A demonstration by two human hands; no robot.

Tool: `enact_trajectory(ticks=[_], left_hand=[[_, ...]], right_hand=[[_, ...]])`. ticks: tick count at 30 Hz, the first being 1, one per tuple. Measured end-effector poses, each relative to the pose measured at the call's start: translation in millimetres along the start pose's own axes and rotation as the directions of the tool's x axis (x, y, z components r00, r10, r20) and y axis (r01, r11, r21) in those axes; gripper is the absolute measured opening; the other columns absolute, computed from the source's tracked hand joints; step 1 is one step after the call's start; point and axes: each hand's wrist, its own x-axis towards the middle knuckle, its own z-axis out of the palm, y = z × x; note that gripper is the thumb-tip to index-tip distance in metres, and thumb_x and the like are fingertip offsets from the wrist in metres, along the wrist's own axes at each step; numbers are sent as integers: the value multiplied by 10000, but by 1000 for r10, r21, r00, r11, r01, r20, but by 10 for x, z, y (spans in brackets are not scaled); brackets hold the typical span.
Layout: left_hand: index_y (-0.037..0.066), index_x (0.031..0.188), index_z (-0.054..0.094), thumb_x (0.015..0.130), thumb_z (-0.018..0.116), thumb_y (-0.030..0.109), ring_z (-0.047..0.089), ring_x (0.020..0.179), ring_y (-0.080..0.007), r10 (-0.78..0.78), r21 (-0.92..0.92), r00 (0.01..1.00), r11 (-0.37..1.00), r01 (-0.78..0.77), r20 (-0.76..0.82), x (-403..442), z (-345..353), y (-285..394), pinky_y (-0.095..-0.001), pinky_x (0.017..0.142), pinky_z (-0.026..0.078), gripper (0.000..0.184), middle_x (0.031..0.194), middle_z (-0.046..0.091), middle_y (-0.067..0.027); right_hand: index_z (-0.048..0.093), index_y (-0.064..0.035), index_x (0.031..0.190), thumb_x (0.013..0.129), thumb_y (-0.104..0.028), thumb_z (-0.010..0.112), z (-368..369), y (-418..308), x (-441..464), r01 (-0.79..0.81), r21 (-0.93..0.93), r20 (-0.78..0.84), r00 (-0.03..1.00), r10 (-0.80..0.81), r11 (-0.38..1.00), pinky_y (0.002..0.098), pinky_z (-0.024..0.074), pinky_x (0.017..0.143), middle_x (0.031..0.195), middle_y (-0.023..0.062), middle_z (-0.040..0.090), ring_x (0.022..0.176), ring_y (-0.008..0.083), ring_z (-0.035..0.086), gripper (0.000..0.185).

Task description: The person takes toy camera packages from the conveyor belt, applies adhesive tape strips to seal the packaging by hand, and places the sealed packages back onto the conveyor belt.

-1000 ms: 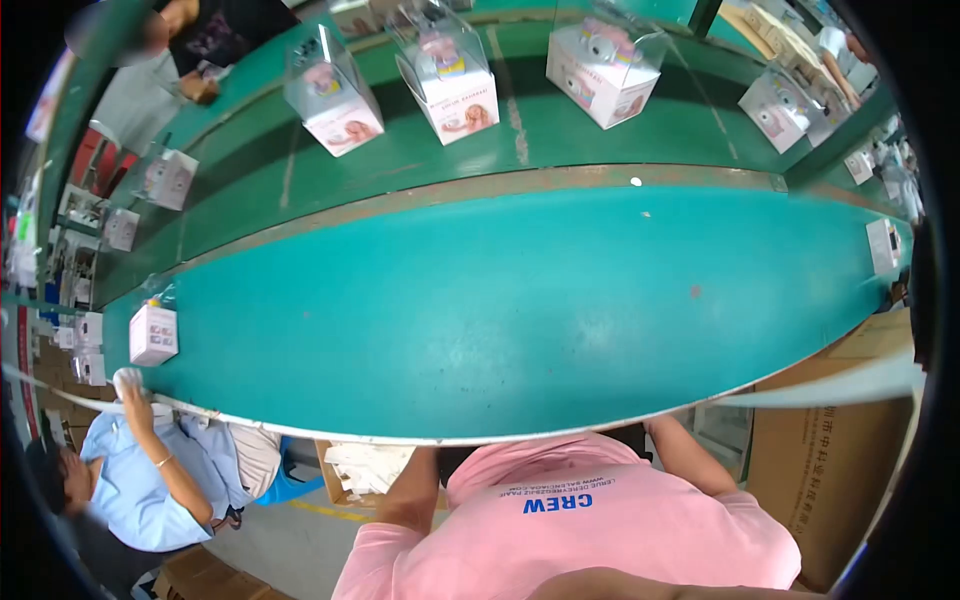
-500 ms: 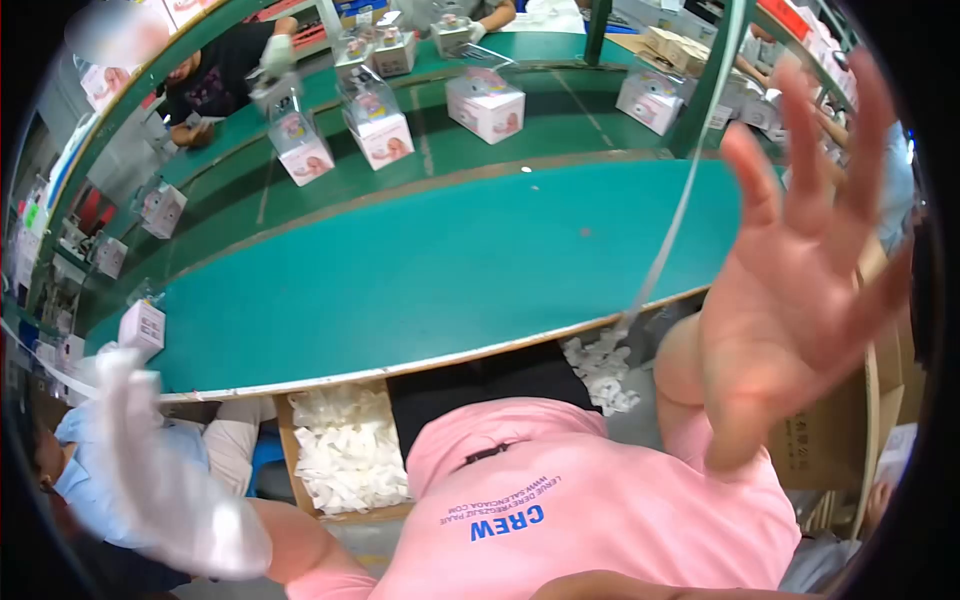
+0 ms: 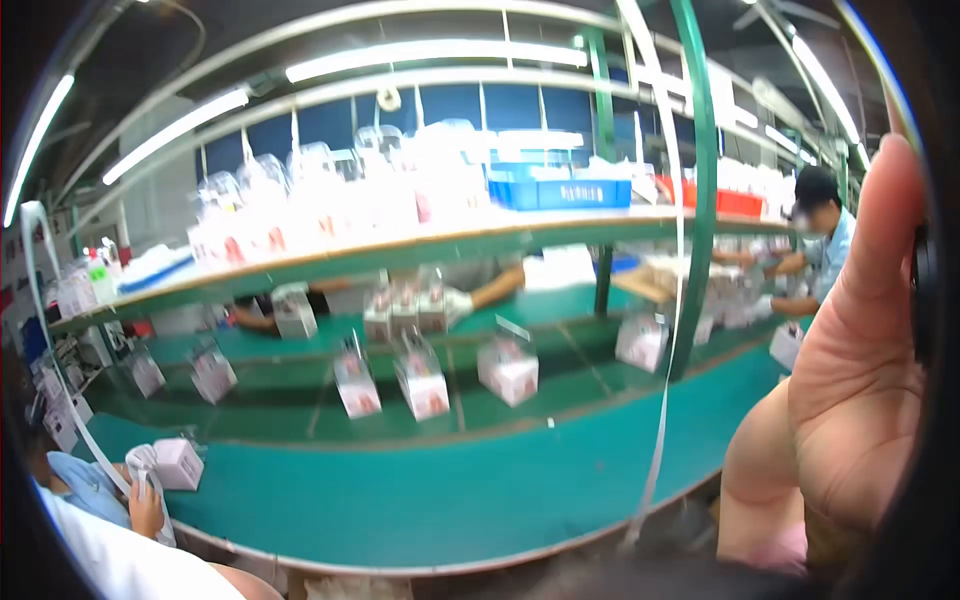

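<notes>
My right hand point(image 3: 860, 430) is bare and large at the right edge. Its palm and a stretched-out digit show, the other fingers are mostly cut off, and nothing is visible in it. My left hand point(image 3: 130, 555), in a white glove, is at the lower left corner, blurred, with its fingers hidden. Beyond my hands lies the green work surface point(image 3: 430, 505). White boxes with clear tops stand on the darker green strip behind it, among them one box point(image 3: 508, 375) near the middle and another point(image 3: 642, 342) further right.
A co-worker's hand point(image 3: 147, 508) at the left is beside a white box point(image 3: 180, 464). A white strap point(image 3: 662, 400) hangs before a green post point(image 3: 700, 200). The upper shelf point(image 3: 400, 248) holds boxes and a blue bin point(image 3: 560, 190). Other people work across and at right.
The view has tilted up, showing the upper shelf and lamps. Both hands rose into view; the right has since moved to the right edge, the left to the lower left corner.
</notes>
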Motion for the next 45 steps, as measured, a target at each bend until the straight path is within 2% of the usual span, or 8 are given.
enact_trajectory(ticks=[6, 10, 19, 34, 37, 39, 43, 45], left_hand=[[-44, 1418, 435, 1012, 386, 117, 523, 1243, -282, -144, -70, 989, 988, 141, -43, -364, 77, 43, -348, 1047, 424, 440, 1467, 452, -220], [-49, 1430, 410, 1020, 362, 114, 523, 1231, -279, -367, -83, 930, 928, 364, -26, -861, 133, 175, -345, 1034, 431, 444, 1473, 436, -227], [-61, 1457, 355, 1037, 309, 106, 524, 1206, -271, -593, -183, 804, 796, 577, -47, -727, -220, 881, -340, 1003, 446, 455, 1486, 400, -242], [19, 1549, 282, 897, 689, 430, 345, 1447, -134, 265, 823, 911, 554, 125, -316, -1207, 50, 292, -369, 1208, 297, 871, 1592, 359, -116], [9, 1505, 336, 935, 626, 391, 399, 1391, -151, 21, 591, 912, 767, 248, -410, -1627, 107, 227, -363, 1177, 324, 746, 1526, 416, -120], [-2, 1461, 389, 972, 562, 352, 453, 1335, -168, -255, 295, 867, 868, 400, -428, -1892, 518, 8, -357, 1145, 350, 628, 1460, 473, -124], [-24, 1374, 497, 1047, 436, 274, 560, 1222, -203, -739, -302, 646, 671, 678, -193, -2451, 1036, -825, -345, 1083, 404, 446, 1327, 587, -132], [-18, 1370, 511, 1041, 442, 364, 543, 1245, -246, -878, -1, 442, 450, 893, -186, -3065, 1222, -1184, -371, 1097, 383, 509, 1378, 547, -146]], right_hand=[[262, -20, 1516, 835, -455, 672, -992, 625, -152, -28, 76, -37, 999, 31, 997, 434, 428, 1102, 1560, 192, 325, 1409, 362, 379, 907], [297, -7, 1497, 864, -405, 647, 2100, 1988, 517, -178, 190, -47, 981, 190, 966, 422, 427, 1111, 1543, 184, 356, 1398, 341, 399, 826], [375, 23, 1453, 929, -291, 592, 3984, 2377, 719, -291, 267, -108, 938, 328, 919, 394, 423, 1130, 1506, 167, 425, 1374, 294, 445, 648], [507, 71, 1380, 1038, -102, 500, 5506, 2283, 959, -248, 222, -235, 925, 299, 943, 347, 416, 1161, 1443, 138, 542, 1334, 214, 521, 384], [507, -66, 1350, 898, 14, 596, 5553, 2491, 496, -257, 241, -305, 895, 325, 936, 262, 531, 945, 1302, 4, 594, 1061, 105, 627, 468], [662, -228, 960, 883, -90, 616, 5474, 2294, -171, -492, 569, -467, 466, 751, 659, 224, 422, 574, 868, -33, 625, 615, 80, 490, 165], [544, -26, 1293, 908, -23, 599, 6187, 2863, -1680, -950, 140, 147, -260, 954, -280, 383, 494, 948, 1309, 126, 583, 1090, 250, 611, 389], [527, -69, 1361, 905, -66, 633, 6434, 2596, -2843, -902, 14, 212, -419, 883, -431, 386, 482, 969, 1358, 137, 528, 1178, 267, 569, 469]])
